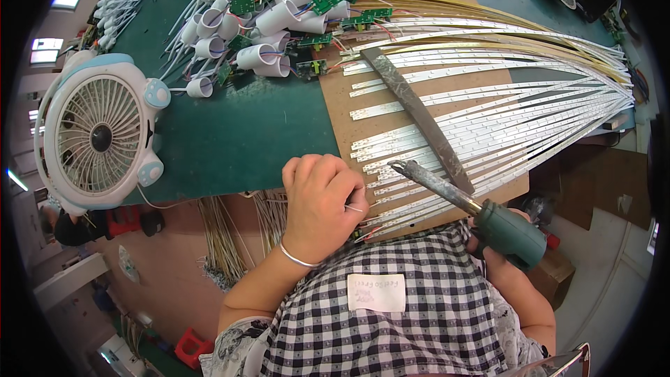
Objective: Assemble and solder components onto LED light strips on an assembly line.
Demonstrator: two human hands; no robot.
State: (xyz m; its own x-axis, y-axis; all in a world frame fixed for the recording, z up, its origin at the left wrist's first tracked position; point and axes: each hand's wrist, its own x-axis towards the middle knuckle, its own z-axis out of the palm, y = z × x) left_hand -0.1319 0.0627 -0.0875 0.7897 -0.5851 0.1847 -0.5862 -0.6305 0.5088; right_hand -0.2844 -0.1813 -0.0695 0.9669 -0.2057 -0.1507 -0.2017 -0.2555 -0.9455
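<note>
A flat metal bar [419, 120] lies slantwise over the fan of white LED strips [502, 113], which rest on a brown board [516, 190], and from here I take everything by that bar. In the head view, the only one there is, the left hand [322, 192] is to the left of the bar's near end, fingers curled in, thumb and forefinger pinching a thin pale wire [354, 209]. The right hand [497, 265], on the near side of the bar, is closed round the handle of a soldering iron [490, 219], though the handle hides much of the grip. The iron's tip hangs to the left of the bar's near part; whether it touches a strip I cannot tell.

As for progress, I'd call it partial. Past the bar's far end, green circuit boards [328, 1] and white plastic cups [278, 17] lie heaped, and thin wires run from some boards toward the farthest strip ends, so those look joined. Left of the bar's middle, most strip ends show no wire, so I judge them left to do. A bit of red wire shows at the nearest strips, close by the left hand; whether it is fastened, I can't make out.
</note>
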